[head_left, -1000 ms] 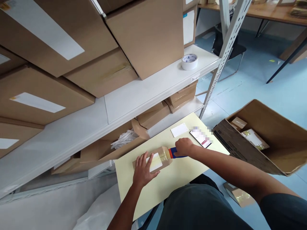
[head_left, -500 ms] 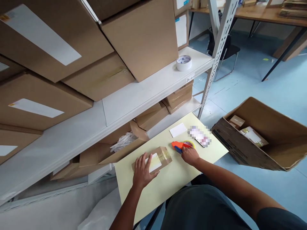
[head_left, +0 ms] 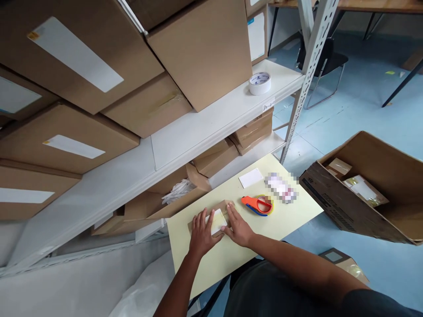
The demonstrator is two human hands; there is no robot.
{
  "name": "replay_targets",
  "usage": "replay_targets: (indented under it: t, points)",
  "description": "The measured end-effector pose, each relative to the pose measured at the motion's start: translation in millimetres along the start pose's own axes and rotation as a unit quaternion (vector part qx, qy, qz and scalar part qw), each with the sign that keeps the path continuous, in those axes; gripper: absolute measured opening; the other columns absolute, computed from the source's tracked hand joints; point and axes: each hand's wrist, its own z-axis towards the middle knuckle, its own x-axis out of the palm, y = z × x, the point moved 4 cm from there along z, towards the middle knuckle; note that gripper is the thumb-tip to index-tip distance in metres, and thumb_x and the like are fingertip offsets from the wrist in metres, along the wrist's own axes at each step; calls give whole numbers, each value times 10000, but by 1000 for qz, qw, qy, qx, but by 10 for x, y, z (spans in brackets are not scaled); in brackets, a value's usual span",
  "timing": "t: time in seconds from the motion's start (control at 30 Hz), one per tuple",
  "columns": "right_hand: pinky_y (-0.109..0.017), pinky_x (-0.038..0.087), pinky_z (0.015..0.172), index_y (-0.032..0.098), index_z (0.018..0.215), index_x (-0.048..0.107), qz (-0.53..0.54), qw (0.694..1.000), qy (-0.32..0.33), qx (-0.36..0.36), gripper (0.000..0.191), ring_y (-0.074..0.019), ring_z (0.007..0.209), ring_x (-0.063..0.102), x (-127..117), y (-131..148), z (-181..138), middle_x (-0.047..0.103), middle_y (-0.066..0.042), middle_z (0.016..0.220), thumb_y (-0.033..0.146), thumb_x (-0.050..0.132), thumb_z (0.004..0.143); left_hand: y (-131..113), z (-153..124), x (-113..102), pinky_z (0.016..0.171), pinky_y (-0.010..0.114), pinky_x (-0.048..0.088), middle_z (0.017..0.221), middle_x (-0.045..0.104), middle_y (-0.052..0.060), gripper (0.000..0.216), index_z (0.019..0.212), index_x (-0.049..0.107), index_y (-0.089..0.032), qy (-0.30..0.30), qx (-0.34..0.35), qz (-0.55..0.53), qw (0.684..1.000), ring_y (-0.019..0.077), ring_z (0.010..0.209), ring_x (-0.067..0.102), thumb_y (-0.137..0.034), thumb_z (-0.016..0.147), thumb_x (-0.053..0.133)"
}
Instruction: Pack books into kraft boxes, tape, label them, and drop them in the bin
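Observation:
A small brown cardboard parcel (head_left: pixel 218 216) with a white label lies on the pale yellow table (head_left: pixel 264 229). My left hand (head_left: pixel 201 234) rests flat on its left part, fingers spread. My right hand (head_left: pixel 239 229) presses flat on its right end, fingers stretched out. An orange and blue tape dispenser (head_left: pixel 258 204) lies on the table just right of the parcel, untouched.
A white card (head_left: pixel 251 178) and a blurred phone (head_left: pixel 280 188) lie at the table's far end. An open carton (head_left: pixel 370 189) with packets stands on the floor at right. White shelving (head_left: pixel 185 132) holds large cardboard boxes and a tape roll (head_left: pixel 259 83).
My right hand put the tape dispenser down on the table and moved left onto the parcel's right end. My left hand stayed on the parcel.

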Motion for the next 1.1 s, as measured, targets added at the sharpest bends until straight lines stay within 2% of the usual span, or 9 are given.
replay_targets:
  t: [0.1,0.23,0.43,0.5,0.57,0.7,0.83,1.0,1.1]
  points:
    - [-508,249,1260,156,1640,115,32,999,-9,-4,804,-286,1581,99,92,-133,-21,138,-162,1704,429,507,993,-28,-20,-20,1175,598,271,1548,414,248,968,1552,377,-164,6,-13,3,1000,421,1410,409,-585,758,737]
    - [-503,370,1200,130,1612,248,56,997,11,53,767,-317,1506,351,8,-366,-102,352,-205,1626,501,502,990,-50,8,-98,1150,555,317,1511,461,217,1000,1548,395,-192,27,-47,-23,998,410,1368,445,-534,699,798]
    - [-508,454,1130,170,1439,540,-79,996,-39,26,520,-322,1399,498,-367,-601,-550,502,-193,1522,447,458,1007,257,-63,-256,1138,476,382,1514,509,104,957,1538,418,-296,87,-210,-209,951,353,1379,477,-453,678,808]
    - [-503,465,1116,168,1421,553,-153,985,-78,-7,471,-320,1384,504,-551,-617,-644,520,-187,1497,347,462,995,429,-201,-284,1129,429,412,1526,519,82,941,1535,426,-297,97,-276,-336,895,337,1392,485,-482,693,802]
    - [-496,459,1115,173,1418,553,-227,969,-96,-15,463,-318,1363,515,-702,-624,-635,551,-175,1461,261,464,972,550,-372,-263,1084,397,464,1521,538,93,922,1533,433,-269,111,-322,-478,810,335,1367,526,-538,724,783]
    - [-464,493,1036,148,1343,619,-348,934,-20,71,437,-336,1196,622,-781,-679,-403,674,-184,1263,196,531,917,602,-692,-60,951,422,554,1364,670,138,789,1466,507,-200,128,-366,-666,637,337,1177,676,-625,824,678]
    - [-427,510,873,100,1251,674,-423,894,48,138,385,-332,994,688,-706,-717,-228,727,-222,1083,118,510,904,617,-965,285,902,451,576,1169,760,150,701,1348,605,-163,97,-446,-700,549,337,1034,737,-615,819,686]
    - [-444,495,853,103,1146,685,-445,889,36,95,327,-311,881,691,-620,-628,-280,739,-194,930,111,420,954,681,-1270,548,928,435,568,1130,774,132,594,1278,650,-182,81,-485,-692,529,311,1036,740,-596,852,649]
    - [-452,498,908,133,1099,649,-431,902,-12,-31,236,-296,919,684,-547,-399,-389,733,-163,956,176,448,983,779,-1408,532,947,447,557,1170,763,137,573,1236,674,-188,107,-508,-616,593,319,1114,713,-631,897,542]
